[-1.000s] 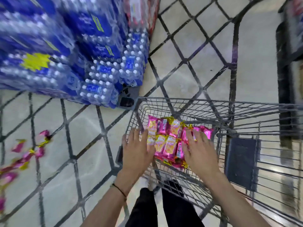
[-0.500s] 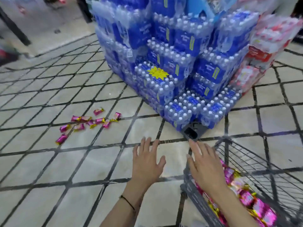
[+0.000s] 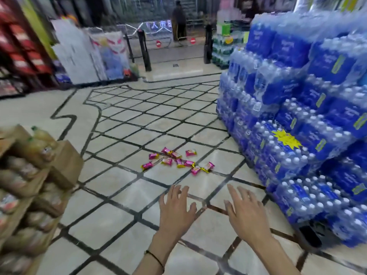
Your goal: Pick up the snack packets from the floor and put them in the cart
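Several pink and gold snack packets [image 3: 178,160] lie scattered on the tiled floor, in the middle of the view. My left hand [image 3: 175,209] and my right hand [image 3: 246,212] hover side by side nearer to me than the packets, palms down, fingers spread, holding nothing. Neither hand touches a packet. The cart is out of view.
A tall stack of shrink-wrapped blue water bottle packs [image 3: 297,135] fills the right side. Cardboard trays of bottled drinks [image 3: 29,185] stand at the left. Far back are gate posts [image 3: 144,50], store displays and a person [image 3: 178,20]. The tiled floor [image 3: 119,205] has dark grid lines.
The view has swung left and up, away from the cart, which left the frame. Both hands came off the packets in the cart and now hover empty above the floor.
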The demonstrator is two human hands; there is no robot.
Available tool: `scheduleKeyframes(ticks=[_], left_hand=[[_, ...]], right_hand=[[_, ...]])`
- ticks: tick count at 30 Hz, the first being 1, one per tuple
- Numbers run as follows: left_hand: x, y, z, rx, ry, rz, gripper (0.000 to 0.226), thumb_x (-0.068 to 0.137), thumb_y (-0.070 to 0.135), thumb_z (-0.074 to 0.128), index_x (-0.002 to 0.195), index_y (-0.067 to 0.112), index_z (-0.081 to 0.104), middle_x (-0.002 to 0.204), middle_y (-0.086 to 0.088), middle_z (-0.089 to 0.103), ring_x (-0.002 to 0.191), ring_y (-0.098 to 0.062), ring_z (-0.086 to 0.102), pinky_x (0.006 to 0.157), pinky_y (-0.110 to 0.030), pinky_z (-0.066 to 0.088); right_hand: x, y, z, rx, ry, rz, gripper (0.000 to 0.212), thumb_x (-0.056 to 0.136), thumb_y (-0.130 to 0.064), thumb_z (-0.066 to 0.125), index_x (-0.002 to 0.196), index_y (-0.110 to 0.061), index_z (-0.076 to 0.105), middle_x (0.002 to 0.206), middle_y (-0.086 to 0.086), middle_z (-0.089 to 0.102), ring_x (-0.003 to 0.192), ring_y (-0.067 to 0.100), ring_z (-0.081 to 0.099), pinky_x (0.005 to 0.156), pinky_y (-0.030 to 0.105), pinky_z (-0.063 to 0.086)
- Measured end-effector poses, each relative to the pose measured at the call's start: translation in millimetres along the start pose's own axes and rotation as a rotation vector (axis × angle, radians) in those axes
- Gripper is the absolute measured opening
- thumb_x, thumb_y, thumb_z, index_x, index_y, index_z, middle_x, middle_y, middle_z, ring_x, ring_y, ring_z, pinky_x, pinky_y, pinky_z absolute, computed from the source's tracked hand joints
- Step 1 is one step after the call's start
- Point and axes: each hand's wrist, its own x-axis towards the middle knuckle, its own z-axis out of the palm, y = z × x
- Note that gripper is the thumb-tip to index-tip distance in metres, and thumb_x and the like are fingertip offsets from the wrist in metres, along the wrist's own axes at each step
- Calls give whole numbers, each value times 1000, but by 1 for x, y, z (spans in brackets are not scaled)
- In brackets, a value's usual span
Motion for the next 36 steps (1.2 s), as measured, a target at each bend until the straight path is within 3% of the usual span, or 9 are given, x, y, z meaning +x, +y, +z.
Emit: scheduleKeyframes(ticks=[3, 8, 13, 20, 25, 31, 36], left_hand=[[14, -27, -8, -27, 18, -73, 56, 100, 51, 34, 152, 32, 32, 159, 6, 31, 151, -15, 18, 120, -47, 7], [57, -56, -13, -65, 27, -152, 54, 101, 51, 39, 151, 32, 31, 157, 7, 31, 147, -14, 22, 118, -40, 13], [119, -82, -17, -48, 32, -212, 58, 99, 51, 42, 152, 31, 30, 157, 5, 30, 147, -15, 24, 116, -38, 19], [228, -113, -22, -53, 48, -331, 62, 97, 55, 42, 154, 32, 28, 159, 7, 31, 148, -15, 25, 117, -40, 19], [285, -142, -18, -72, 48, -334, 61, 99, 52, 44, 155, 33, 27, 159, 7, 30, 149, -15, 23, 118, -38, 18], [366, -206, -4, 8, -16, -285, 61, 98, 53, 38, 155, 35, 25, 162, 6, 25, 153, -19, 14, 121, -41, 11], [452, -270, 3, 18, -108, -135, 67, 92, 58, 33, 154, 34, 27, 161, 2, 28, 153, -22, 15, 123, -44, 10]], right_hand=[[29, -22, 5, -13, -2, -54, 55, 105, -52, 22, 157, -35, 14, 160, -2, 32, 145, 24, 30, 108, 42, 39], [94, -50, 11, -22, -24, -151, 57, 106, -52, 21, 159, -32, 11, 162, -1, 29, 147, 27, 28, 111, 43, 37], [184, -69, 36, 2, -34, -210, 53, 101, -48, 37, 150, -28, 38, 141, 2, 55, 126, 31, 51, 88, 47, 52], [311, -103, 45, 55, -21, -298, 52, 100, -47, 40, 148, -27, 43, 134, -1, 59, 123, 29, 54, 85, 42, 54], [387, -129, 55, 67, -51, -343, 48, 96, -41, 57, 140, -24, 51, 122, 2, 64, 108, 30, 62, 73, 41, 56], [476, -164, 88, 44, -129, -351, 51, 95, -40, 53, 144, -23, 48, 128, 3, 63, 112, 32, 60, 77, 46, 57], [554, -211, 106, 20, -163, -319, 57, 102, -44, 33, 157, -31, 23, 147, -1, 47, 131, 27, 46, 94, 44, 52]])
